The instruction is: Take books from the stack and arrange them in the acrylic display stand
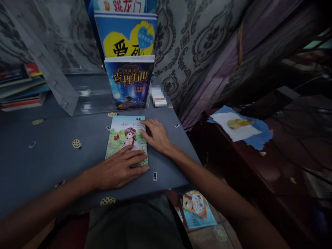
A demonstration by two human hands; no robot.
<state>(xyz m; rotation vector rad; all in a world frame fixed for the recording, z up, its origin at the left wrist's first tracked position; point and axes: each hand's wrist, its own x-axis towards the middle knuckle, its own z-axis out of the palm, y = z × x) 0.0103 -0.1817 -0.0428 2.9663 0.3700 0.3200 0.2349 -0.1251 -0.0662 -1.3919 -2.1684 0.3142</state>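
Observation:
A paperback book with a drawn figure and a red butterfly on its cover lies closed on the grey-blue tabletop. My left hand rests flat across its lower part, fingers spread and pointing right, hiding some of the cover. At the book's upper right edge is my right hand, its fingers apart and the fingertips touching the cover. Just behind, a blue book with gold lettering stands upright in a clear rack.
Behind the blue book stands a blue and yellow book. Stacked books lie at the far left. To the right, a dark red surface holds a blue cloth and white paper. Other books lie below the table edge.

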